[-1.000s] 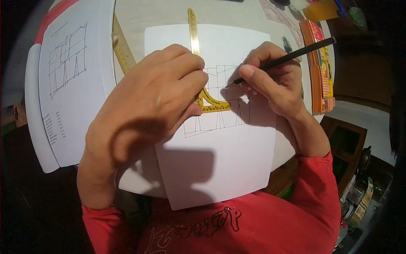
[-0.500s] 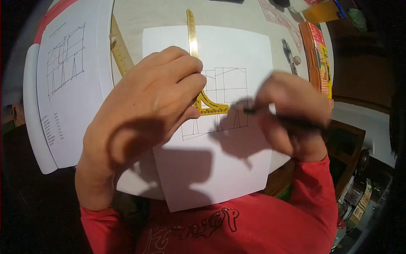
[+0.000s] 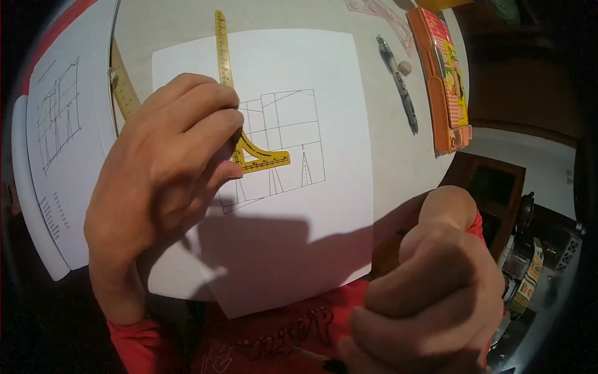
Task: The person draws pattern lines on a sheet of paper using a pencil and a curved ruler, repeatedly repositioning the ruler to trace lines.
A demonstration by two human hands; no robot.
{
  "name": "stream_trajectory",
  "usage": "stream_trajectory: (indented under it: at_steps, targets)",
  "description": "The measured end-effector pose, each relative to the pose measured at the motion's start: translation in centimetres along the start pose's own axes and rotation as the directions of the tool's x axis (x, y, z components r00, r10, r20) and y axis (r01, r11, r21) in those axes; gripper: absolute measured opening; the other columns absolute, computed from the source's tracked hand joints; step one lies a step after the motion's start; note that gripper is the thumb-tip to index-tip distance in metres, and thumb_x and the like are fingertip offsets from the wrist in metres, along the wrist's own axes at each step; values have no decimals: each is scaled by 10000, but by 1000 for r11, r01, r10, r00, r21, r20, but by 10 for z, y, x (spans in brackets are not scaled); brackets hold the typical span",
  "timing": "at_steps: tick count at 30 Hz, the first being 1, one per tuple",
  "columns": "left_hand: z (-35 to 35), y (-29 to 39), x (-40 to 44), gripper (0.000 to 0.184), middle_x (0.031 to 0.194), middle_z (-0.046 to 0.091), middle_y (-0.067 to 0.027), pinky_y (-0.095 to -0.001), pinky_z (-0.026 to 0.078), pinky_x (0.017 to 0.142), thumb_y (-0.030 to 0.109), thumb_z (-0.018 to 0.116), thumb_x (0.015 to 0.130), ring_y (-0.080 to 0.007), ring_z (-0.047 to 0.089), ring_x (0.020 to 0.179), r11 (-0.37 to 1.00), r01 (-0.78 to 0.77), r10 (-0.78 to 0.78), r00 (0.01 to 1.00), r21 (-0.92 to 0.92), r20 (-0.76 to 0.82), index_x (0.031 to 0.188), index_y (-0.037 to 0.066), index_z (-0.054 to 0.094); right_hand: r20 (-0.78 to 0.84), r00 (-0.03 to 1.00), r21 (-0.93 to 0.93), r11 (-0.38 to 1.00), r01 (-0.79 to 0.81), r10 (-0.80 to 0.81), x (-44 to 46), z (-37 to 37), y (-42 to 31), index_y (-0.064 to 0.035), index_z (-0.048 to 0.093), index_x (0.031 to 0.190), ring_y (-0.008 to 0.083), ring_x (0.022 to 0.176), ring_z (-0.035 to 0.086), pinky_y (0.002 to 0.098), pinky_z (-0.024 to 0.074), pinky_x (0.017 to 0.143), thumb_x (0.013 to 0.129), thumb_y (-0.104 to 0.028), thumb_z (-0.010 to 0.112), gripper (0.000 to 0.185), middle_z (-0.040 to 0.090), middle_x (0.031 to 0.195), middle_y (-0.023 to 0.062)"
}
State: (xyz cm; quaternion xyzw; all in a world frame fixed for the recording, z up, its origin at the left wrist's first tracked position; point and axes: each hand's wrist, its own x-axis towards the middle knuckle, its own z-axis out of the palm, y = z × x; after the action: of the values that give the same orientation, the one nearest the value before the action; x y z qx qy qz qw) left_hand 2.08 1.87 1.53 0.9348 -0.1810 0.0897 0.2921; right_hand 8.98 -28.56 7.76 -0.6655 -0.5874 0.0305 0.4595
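So the left hand (image 3: 165, 146) has fingers and thumb pinched on the yellow ruler (image 3: 224, 56), sitting on the paper (image 3: 339, 68). Right hand (image 3: 430, 280) is up close, near right, curled around what looks like the pencil (image 3: 311, 356), tip out to the left; can't really see the grip. From there the ruler's well off, far and left, so the left hand's way nearer. Its long arm runs near to far, leaning a bit left, past the paper's far edge; the short arm points right, across the drawing (image 3: 289, 124). Pen (image 3: 397, 84) and case (image 3: 436, 81) are further right.
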Motion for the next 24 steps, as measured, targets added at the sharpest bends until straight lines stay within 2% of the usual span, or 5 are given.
stream_trajectory:
  at_steps: [13,15,16,21,24]
  targets:
    - [-6,2,-1,656,1169,694,-149,-409,552,869,614,671,1015,-298,641,1043,999,30,-29,998,-12,63,1059,-36,739,-58,996,261,964,-43,61,47,32,55,-40,689,936,89,609,552,233,487,574,988,-19,752,85,717,832,57]
    - [-5,1,0,658,1168,692,-144,-405,547,856,619,663,1020,-295,637,1035,1000,20,-19,998,-7,64,1053,-33,742,-41,979,370,913,-173,202,46,40,67,-41,687,933,90,610,553,234,494,576,987,-16,752,88,722,839,61]
    - [-5,1,0,659,1168,692,-143,-404,546,853,621,661,1022,-295,636,1033,1000,18,-18,998,-5,66,1052,-32,743,17,908,497,785,-370,418,44,40,70,-14,682,965,87,607,550,228,493,581,1001,-8,739,68,721,829,80]
    - [-4,2,1,662,1163,690,-127,-392,534,837,648,646,1022,-281,631,1028,999,31,-33,997,30,74,1048,-6,747,166,798,468,666,-581,579,37,46,73,-7,671,1019,84,615,556,212,489,590,1029,-8,716,46,730,843,75]
    - [-6,2,2,662,1161,688,-122,-389,534,843,661,645,1016,-277,630,1029,999,37,-39,995,23,91,1049,8,747,153,816,438,702,-562,557,35,46,77,-9,671,1013,82,615,559,208,483,590,1033,-11,712,45,730,845,72]
